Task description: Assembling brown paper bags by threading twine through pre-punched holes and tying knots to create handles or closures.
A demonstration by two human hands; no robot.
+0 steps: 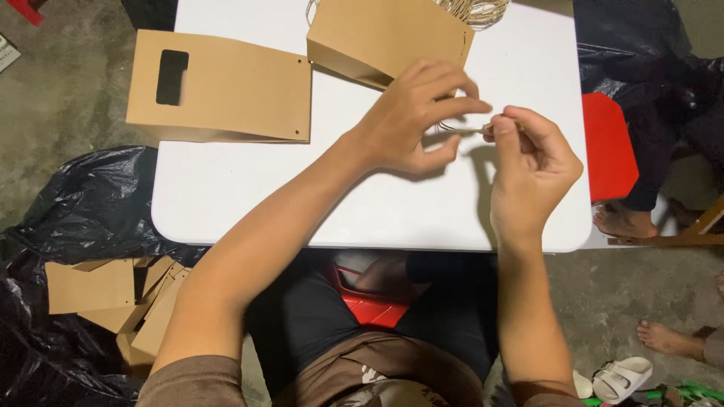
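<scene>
Item, nearest the camera: brown sleeves and dark trousers of the seated person, a red stool [369, 305] showing between the knees

Item, low left on the floor: black plastic sheet [68, 218] bearing a loose heap of flat kraft paper pieces [113, 301]

Item, low right: white sandals [620, 378] on the concrete floor; bare feet of another person [664, 338] just beyond them

Item, centre: white table [249, 203], square with rounded corners

Item, over the table's right half: right hand [532, 173], fingers curled narrow, thumb and forefinger pinched on one end of a short piece of twine [469, 129]

Item, just left of it: left hand [418, 117], fingertips closed on the other end of the same twine; the twine ran between the two hands, held above the tabletop, close before the nearer bag

Item, far centre of the table: folded kraft paper bag [377, 34], tilted, partly behind the left hand

Item, far left, overhanging the table edge: second kraft paper bag [226, 87], lying flat, with a dark rectangular window

Item, farthest edge: coil of twine [479, 11], behind the tilted bag

Item, right of the table: a second red stool [607, 143], black plastic behind it
</scene>
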